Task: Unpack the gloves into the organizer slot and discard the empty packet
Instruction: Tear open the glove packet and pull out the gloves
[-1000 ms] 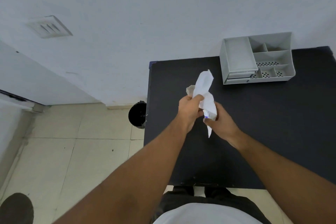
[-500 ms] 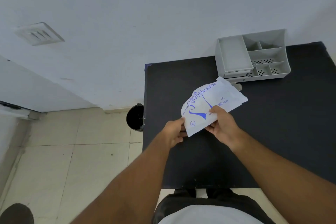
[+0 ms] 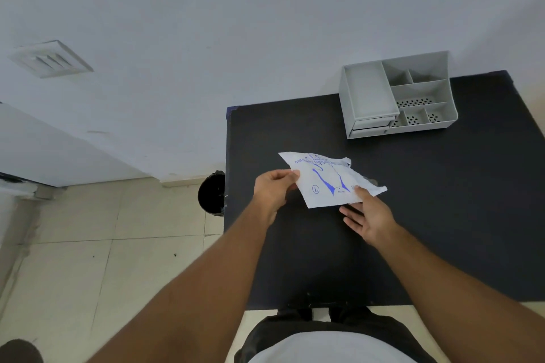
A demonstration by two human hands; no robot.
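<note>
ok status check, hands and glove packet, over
Left hand pinching glove packet edge. Right hand open, thumb on packet. Organizer slots empty. Nothing in the way.

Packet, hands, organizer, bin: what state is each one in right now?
Packet: held above the table, right end torn and ragged, printed side up.
Left hand: pinching the packet's left edge.
Right hand: fingers spread, thumb on the packet's lower right corner.
Organizer: upright at the table's far edge, every visible slot empty, drawers shut.
Bin: on the floor left of the table, open, contents not visible.
</note>
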